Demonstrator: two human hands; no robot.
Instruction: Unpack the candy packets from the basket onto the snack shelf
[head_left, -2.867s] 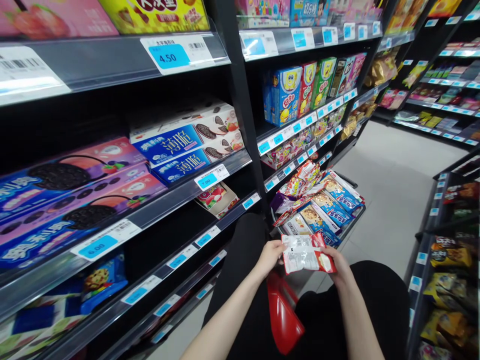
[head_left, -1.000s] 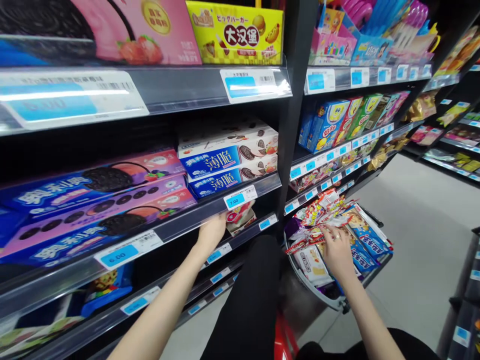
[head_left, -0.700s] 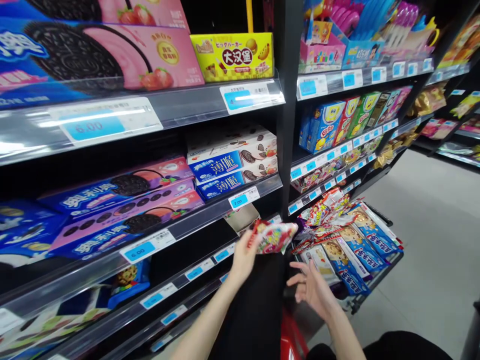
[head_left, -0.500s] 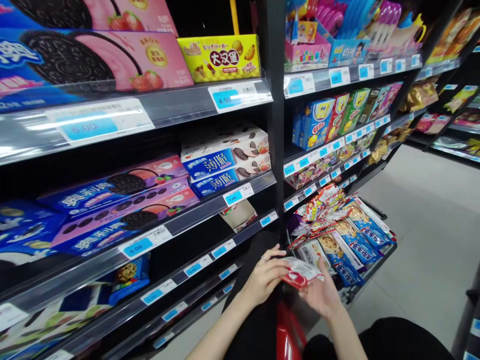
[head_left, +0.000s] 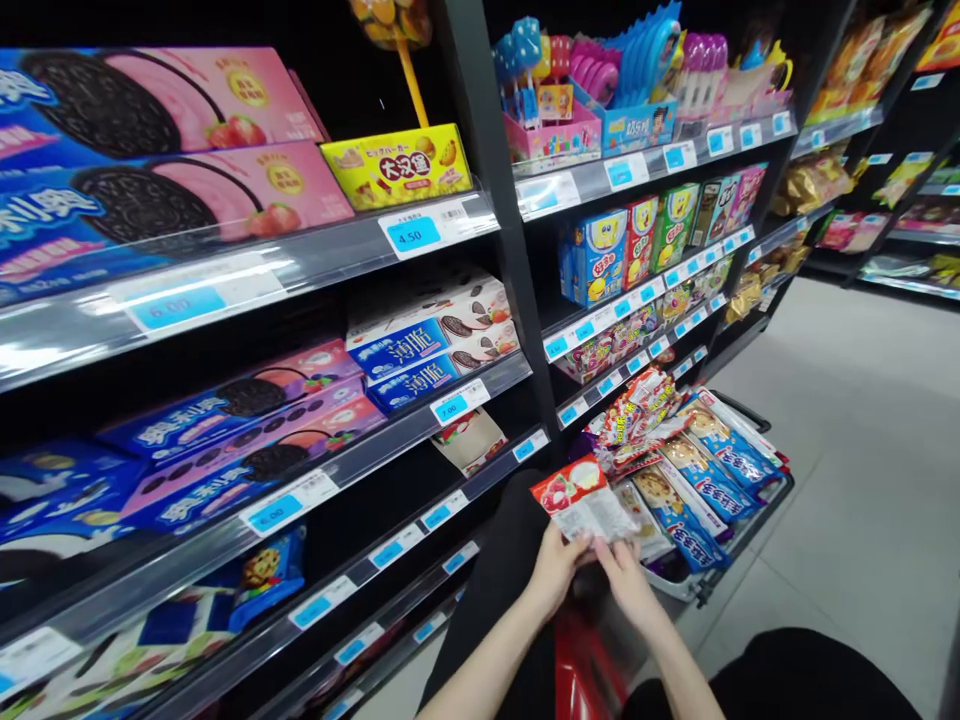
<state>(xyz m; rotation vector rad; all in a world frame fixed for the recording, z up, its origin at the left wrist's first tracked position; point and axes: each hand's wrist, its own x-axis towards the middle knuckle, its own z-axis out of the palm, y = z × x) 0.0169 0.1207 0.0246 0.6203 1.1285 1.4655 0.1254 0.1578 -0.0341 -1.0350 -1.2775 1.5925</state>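
Note:
A small red and white snack packet (head_left: pixel 582 497) with a fruit picture is held upright over my lap. My left hand (head_left: pixel 556 570) grips its lower edge, thumb pressed on the pack. Beside it, my right hand (head_left: pixel 621 572) pinches the same lower edge closer to the cart. Just past the packet, a low cart (head_left: pixel 739 553) holds several blue cookie packs (head_left: pixel 679 520) laid side by side. Red and yellow snack bags (head_left: pixel 639 408) are heaped at its far end. The fingertips behind the packet are partly hidden.
Shelves with price tags (head_left: pixel 457 402) run along the left and ahead. They carry pink and blue cookie boxes (head_left: pixel 247 187), a yellow box (head_left: pixel 397 166) and small colourful boxes (head_left: pixel 600 255). My dark-clothed knee (head_left: pixel 487 580) is close to the lower shelves. Pale floor (head_left: pixel 840 480) lies at the right.
The packet has been turned from lying low between my hands to standing up with its red top showing. My hands have come closer together at its lower edge. The view has shifted slightly.

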